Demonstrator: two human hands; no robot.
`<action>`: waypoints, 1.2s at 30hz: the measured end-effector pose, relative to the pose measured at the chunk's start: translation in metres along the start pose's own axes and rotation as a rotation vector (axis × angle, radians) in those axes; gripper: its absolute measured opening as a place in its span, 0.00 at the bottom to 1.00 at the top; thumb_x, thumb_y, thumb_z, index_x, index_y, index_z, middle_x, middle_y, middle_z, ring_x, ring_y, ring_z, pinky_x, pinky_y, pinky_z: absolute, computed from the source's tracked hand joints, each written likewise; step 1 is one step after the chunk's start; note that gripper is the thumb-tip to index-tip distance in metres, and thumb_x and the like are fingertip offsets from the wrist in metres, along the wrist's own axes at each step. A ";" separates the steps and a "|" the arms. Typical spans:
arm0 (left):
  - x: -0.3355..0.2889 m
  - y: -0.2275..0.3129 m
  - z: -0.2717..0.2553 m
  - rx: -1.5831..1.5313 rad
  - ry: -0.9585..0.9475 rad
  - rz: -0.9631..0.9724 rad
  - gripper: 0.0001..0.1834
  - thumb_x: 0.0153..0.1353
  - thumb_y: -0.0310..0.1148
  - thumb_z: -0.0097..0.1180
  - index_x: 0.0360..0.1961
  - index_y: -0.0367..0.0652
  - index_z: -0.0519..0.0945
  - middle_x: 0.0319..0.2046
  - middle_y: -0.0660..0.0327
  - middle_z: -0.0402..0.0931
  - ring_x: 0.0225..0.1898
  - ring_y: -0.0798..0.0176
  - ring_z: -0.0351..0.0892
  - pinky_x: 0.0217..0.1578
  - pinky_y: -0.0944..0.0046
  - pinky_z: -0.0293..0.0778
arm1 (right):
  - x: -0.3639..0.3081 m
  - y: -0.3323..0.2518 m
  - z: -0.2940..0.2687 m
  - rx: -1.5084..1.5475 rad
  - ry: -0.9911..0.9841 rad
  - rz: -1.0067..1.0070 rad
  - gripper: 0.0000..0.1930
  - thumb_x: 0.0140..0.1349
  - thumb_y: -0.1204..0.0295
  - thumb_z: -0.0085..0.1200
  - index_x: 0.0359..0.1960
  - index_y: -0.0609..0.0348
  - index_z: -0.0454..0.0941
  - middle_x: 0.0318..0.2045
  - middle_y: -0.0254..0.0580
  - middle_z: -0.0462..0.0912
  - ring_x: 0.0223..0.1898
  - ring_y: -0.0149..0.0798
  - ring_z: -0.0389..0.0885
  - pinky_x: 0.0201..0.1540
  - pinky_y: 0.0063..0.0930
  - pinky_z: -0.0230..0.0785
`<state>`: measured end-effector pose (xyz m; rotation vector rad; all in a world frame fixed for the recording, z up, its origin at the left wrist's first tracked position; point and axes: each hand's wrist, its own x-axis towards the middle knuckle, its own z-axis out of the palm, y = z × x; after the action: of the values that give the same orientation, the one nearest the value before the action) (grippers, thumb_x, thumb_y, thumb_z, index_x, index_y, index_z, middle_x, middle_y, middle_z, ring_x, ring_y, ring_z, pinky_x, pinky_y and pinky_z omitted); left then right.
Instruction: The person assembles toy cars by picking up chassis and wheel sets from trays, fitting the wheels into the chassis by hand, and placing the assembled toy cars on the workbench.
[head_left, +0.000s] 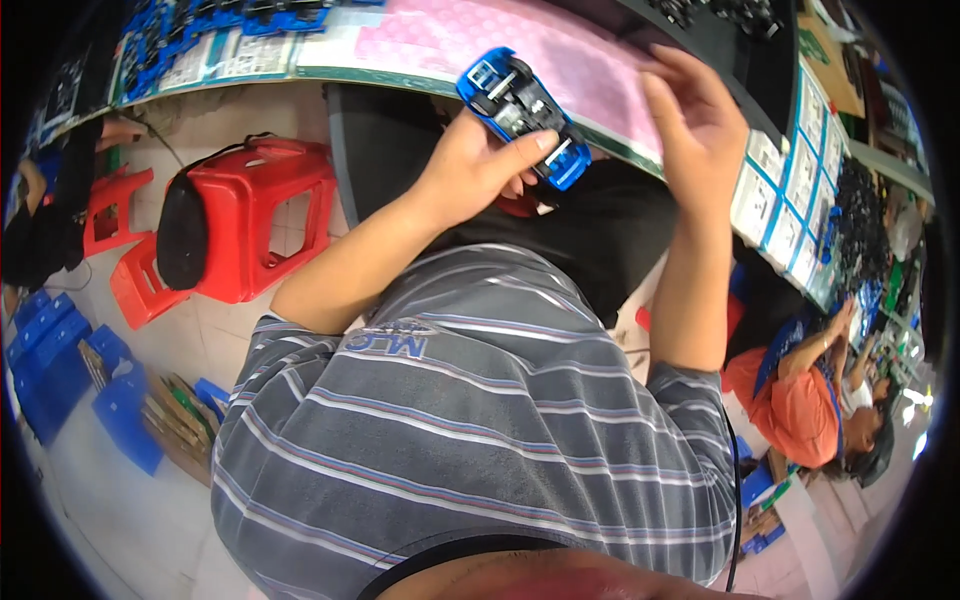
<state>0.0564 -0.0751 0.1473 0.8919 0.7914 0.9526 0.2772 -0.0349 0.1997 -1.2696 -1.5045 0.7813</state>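
A blue toy car [525, 112] rests in my left hand [468, 168], turned so that its black underside faces up. My left thumb presses on the underside near the car's lower right end, and the other fingers go beneath the body. To the right, my right hand [695, 125] is raised over the table's edge beside a black bin [735, 75]. Its thumb and fingers are apart, and nothing shows between them. The car hangs just off the near edge of the pink-covered table [425, 40].
Blue car parts [165, 40] crowd the table's far left. Printed sheets [790, 200] and black parts [858, 220] lie along the right side. A red stool [255, 215] with a black cushion stands at left, near blue bins [60, 360]. A person in orange [800, 410] works at right.
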 end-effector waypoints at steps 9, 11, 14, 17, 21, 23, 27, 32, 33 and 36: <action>-0.045 0.042 -0.090 -0.015 0.360 0.322 0.20 0.69 0.32 0.53 0.59 0.42 0.65 0.45 0.66 0.72 0.46 0.73 0.71 0.49 0.69 0.69 | -0.011 0.061 -0.024 -0.605 0.117 -0.190 0.05 0.61 0.75 0.59 0.36 0.64 0.83 0.32 0.44 0.85 0.32 0.36 0.83 0.40 0.26 0.73; -0.055 0.069 -0.110 -0.183 0.510 0.407 0.22 0.70 0.32 0.52 0.61 0.40 0.64 0.48 0.62 0.73 0.52 0.65 0.75 0.55 0.61 0.72 | -0.015 0.067 -0.029 -0.609 0.128 -0.127 0.06 0.63 0.74 0.58 0.37 0.64 0.83 0.31 0.44 0.84 0.31 0.35 0.81 0.38 0.25 0.72; -0.069 0.109 -0.159 0.003 0.628 0.490 0.18 0.72 0.31 0.47 0.60 0.40 0.66 0.52 0.58 0.75 0.52 0.61 0.78 0.54 0.54 0.75 | -0.010 0.063 -0.024 -0.606 0.121 -0.030 0.06 0.64 0.74 0.58 0.37 0.64 0.83 0.30 0.43 0.83 0.29 0.33 0.79 0.35 0.23 0.71; -0.072 0.141 -0.248 0.124 0.828 0.510 0.14 0.69 0.33 0.55 0.52 0.42 0.74 0.45 0.61 0.80 0.46 0.64 0.81 0.49 0.61 0.78 | -0.005 0.068 -0.021 -0.585 0.134 -0.035 0.06 0.63 0.74 0.58 0.37 0.65 0.83 0.28 0.41 0.82 0.27 0.31 0.76 0.33 0.23 0.70; -0.090 0.188 -0.397 0.332 1.209 0.438 0.24 0.60 0.36 0.67 0.51 0.33 0.74 0.36 0.59 0.82 0.32 0.65 0.83 0.30 0.69 0.78 | -0.003 0.066 -0.019 -0.602 0.123 -0.046 0.06 0.62 0.75 0.59 0.36 0.66 0.82 0.28 0.41 0.81 0.26 0.31 0.76 0.32 0.24 0.69; -0.103 0.214 -0.472 0.347 1.218 0.444 0.26 0.59 0.38 0.68 0.52 0.34 0.74 0.34 0.59 0.82 0.28 0.65 0.82 0.24 0.69 0.76 | -0.001 0.063 -0.015 -0.599 0.117 -0.051 0.06 0.62 0.75 0.59 0.36 0.66 0.82 0.29 0.42 0.81 0.26 0.32 0.76 0.32 0.24 0.69; -0.062 0.223 -0.500 0.371 1.162 0.208 0.22 0.60 0.43 0.66 0.47 0.38 0.77 0.30 0.64 0.79 0.21 0.70 0.74 0.17 0.71 0.66 | -0.004 0.061 -0.018 -0.658 0.113 -0.057 0.06 0.62 0.75 0.59 0.36 0.65 0.83 0.28 0.41 0.80 0.26 0.31 0.75 0.31 0.24 0.68; -0.036 0.230 -0.550 0.468 1.298 -0.036 0.23 0.60 0.49 0.64 0.44 0.40 0.80 0.30 0.62 0.80 0.18 0.71 0.67 0.16 0.68 0.61 | -0.003 0.061 -0.015 -0.671 0.090 -0.080 0.05 0.62 0.75 0.59 0.35 0.64 0.82 0.26 0.40 0.78 0.25 0.31 0.73 0.31 0.24 0.67; -0.019 0.220 -0.533 0.481 1.283 -0.029 0.19 0.61 0.48 0.64 0.41 0.42 0.81 0.30 0.65 0.80 0.19 0.70 0.70 0.17 0.68 0.62 | -0.005 0.059 -0.017 -0.704 0.091 -0.083 0.05 0.61 0.76 0.59 0.35 0.64 0.82 0.26 0.41 0.78 0.24 0.33 0.74 0.30 0.26 0.67; -0.019 0.232 -0.508 0.702 1.347 -0.143 0.19 0.60 0.47 0.65 0.40 0.42 0.82 0.29 0.66 0.80 0.21 0.71 0.72 0.19 0.68 0.63 | -0.006 0.060 -0.014 -0.697 0.103 -0.119 0.04 0.60 0.76 0.59 0.35 0.64 0.83 0.25 0.43 0.78 0.23 0.36 0.74 0.29 0.28 0.68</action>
<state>-0.4685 0.1176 0.1459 0.6568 2.4086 1.1098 0.3105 -0.0273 0.1485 -1.6654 -1.8193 0.0925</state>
